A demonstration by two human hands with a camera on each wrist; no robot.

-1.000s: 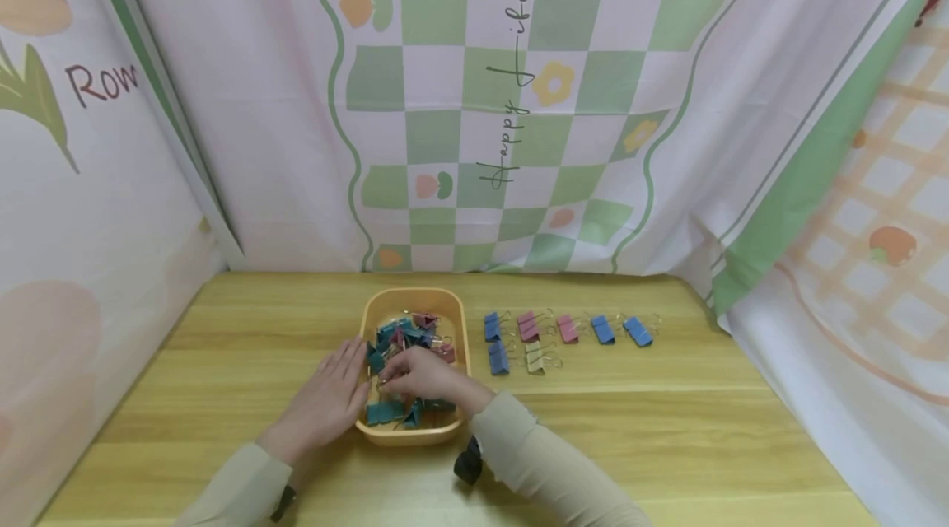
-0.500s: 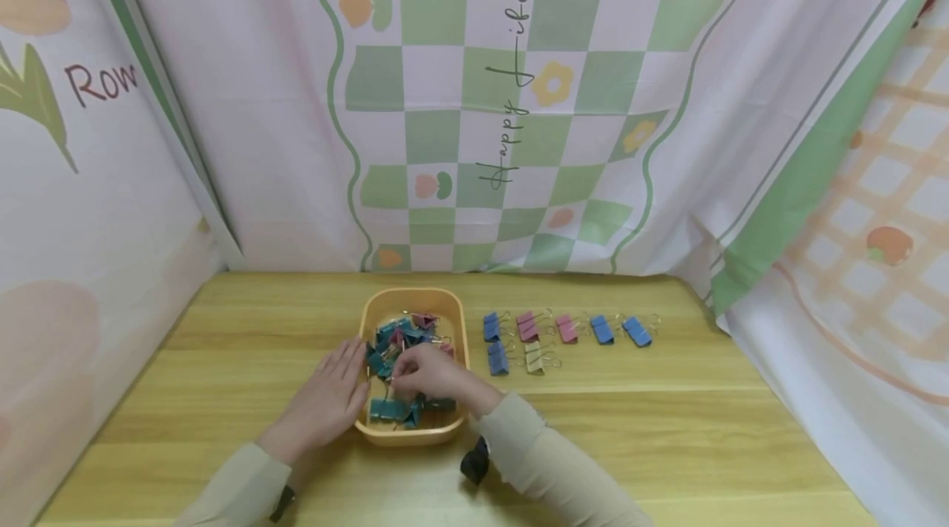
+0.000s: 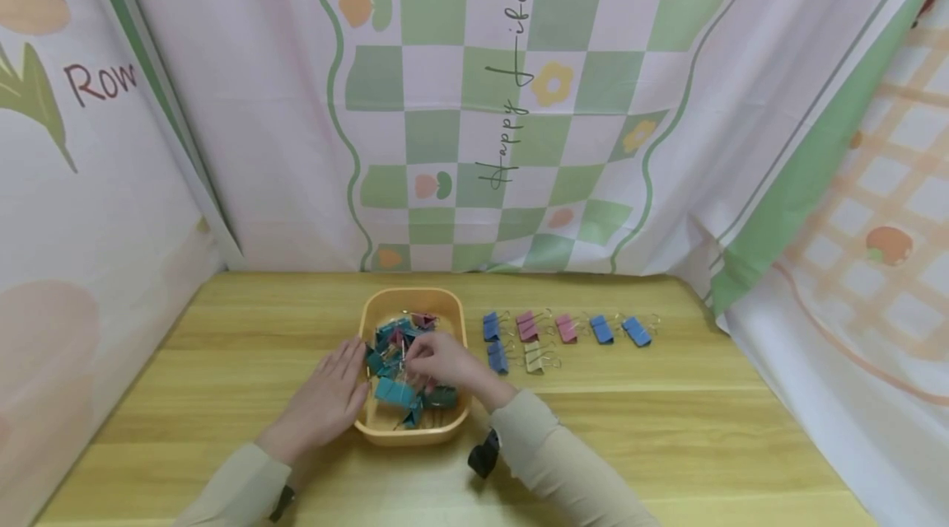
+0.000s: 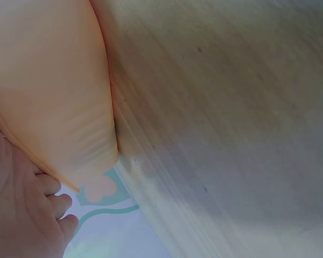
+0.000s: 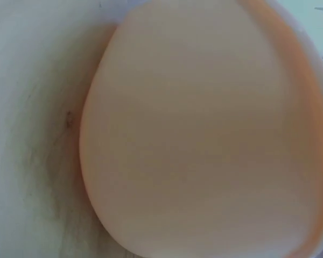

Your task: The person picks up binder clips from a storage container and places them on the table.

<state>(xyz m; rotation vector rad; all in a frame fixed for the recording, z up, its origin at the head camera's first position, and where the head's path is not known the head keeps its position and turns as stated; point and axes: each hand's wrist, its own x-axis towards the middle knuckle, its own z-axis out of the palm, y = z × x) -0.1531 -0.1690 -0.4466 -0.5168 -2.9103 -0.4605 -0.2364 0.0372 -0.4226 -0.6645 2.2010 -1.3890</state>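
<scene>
A yellow-orange plastic basket (image 3: 411, 438) holds a jumble of binder clips, mostly teal with some pink. My left hand (image 3: 326, 391) rests with straight fingers along the basket's left side; the left wrist view shows its fingers (image 4: 27, 199) beside the basket wall (image 4: 54, 80). Over the right half of the basket, my right hand (image 3: 445, 364) has curled fingers and pinches a binder clip, apparently by its wire handle. A large teal binder clip (image 3: 395, 392) is just below the fingertips, tilted. In the right wrist view the basket wall (image 5: 204, 129) hides the right hand.
Right of the basket, binder clips lie in two rows on the wooden table (image 3: 667, 428): blue and pink ones, such as a pink clip (image 3: 528, 326), in the back row; a blue clip (image 3: 497, 357) and a cream clip (image 3: 534, 358) in front. Printed curtains (image 3: 511, 99) hang around the table.
My right hand has moved right and slightly away from me inside the basket. The large teal clip has shifted the same way and tilted. The left hand stays put.
</scene>
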